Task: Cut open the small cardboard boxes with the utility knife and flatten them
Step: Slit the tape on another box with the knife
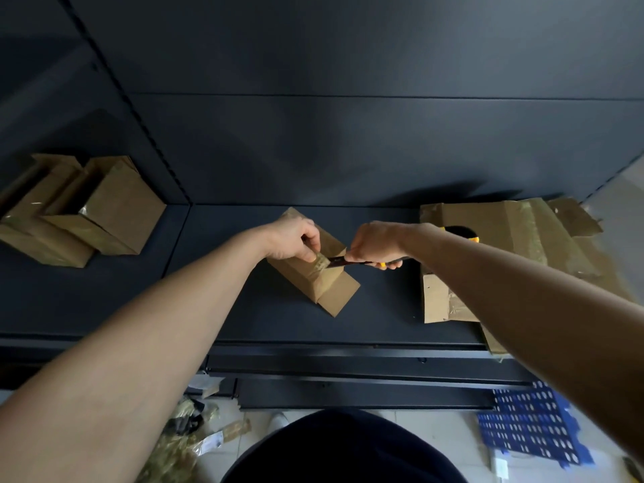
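Note:
A small brown cardboard box [324,289] lies on the dark shelf [271,318] in the middle of the view, its near flaps partly open. My left hand [294,244] pinches a strip of clear tape [320,261] on the box's top. My right hand [374,244] grips a yellow-and-black utility knife [352,263], whose blade lies against the taped seam beside my left fingers.
Two taped boxes [80,210] stand at the left of the shelf. A pile of flattened cardboard [501,238] lies at the right, overhanging the front edge. A dark back panel rises behind. On the floor below are tape scraps [188,437] and a blue perforated mat [533,423].

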A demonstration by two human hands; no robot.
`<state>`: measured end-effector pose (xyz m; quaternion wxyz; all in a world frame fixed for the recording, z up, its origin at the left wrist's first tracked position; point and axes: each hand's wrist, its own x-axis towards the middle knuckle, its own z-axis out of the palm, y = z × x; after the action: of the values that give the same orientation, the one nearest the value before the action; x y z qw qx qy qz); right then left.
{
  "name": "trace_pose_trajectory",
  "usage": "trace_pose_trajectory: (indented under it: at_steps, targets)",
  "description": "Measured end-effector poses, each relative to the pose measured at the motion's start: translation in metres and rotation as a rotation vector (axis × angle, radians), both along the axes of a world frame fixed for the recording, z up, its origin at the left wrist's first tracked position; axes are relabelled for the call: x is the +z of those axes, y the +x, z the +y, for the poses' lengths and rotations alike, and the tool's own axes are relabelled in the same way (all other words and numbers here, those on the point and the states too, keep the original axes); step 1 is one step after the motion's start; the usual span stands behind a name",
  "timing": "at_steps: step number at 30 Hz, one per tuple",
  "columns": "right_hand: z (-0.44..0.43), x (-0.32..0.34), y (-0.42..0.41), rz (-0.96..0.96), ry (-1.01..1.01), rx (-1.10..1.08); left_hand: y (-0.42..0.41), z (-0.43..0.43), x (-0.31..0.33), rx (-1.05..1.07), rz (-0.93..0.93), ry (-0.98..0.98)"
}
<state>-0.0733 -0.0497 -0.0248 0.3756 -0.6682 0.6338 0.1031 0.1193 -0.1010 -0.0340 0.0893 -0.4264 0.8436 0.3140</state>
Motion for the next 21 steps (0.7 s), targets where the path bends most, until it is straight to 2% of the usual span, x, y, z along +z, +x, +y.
trace_pose_trajectory:
  at_steps: [4,9,13,16,21]
  targets:
    - [0.006,-0.002,0.006,0.006,-0.004,-0.029,-0.001,0.002,-0.002,0.002,0.007,-0.003]
    - [0.026,-0.007,-0.010,0.004,0.122,-0.069,0.007,-0.002,0.004,0.106,0.056,-0.034]
    - [0.028,-0.002,-0.018,-0.046,0.034,-0.231,0.004,0.002,0.006,0.081,0.037,-0.066]
    - [0.027,0.001,-0.013,-0.094,0.011,-0.269,0.003,0.003,0.005,0.066,0.013,-0.114]
    - [0.033,-0.007,-0.010,-0.152,-0.046,-0.403,0.008,0.007,0.004,0.156,0.037,-0.090]
